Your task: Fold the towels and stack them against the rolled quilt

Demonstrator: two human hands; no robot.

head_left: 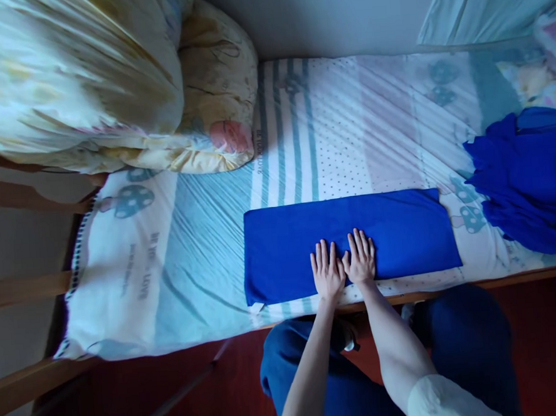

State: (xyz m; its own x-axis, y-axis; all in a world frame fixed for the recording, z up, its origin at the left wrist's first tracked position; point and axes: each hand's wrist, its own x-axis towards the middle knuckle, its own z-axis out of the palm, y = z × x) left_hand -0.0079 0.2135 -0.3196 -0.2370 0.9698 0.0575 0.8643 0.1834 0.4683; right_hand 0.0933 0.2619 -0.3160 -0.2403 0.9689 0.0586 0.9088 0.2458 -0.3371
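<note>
A blue towel (402, 232) lies spread flat in a long rectangle near the front edge of the bed. My left hand (328, 271) rests palm down on its middle, fingers stretched out. Right beside it, my right hand (360, 257) also presses flat on the cloth with its fingers apart. The two thumbs are close together. A small white tag (256, 308) sticks out at the towel's near left corner. To the right, a crumpled heap of blue cloth (530, 180) lies on the bed.
A patterned sheet (204, 237) covers the bed. Bulky yellowish floral bedding (218, 80) is piled at the back left against the wall (341, 16). Wooden bed rails (26, 289) stand at the left. Part of a pillow (531, 79) shows at the far right.
</note>
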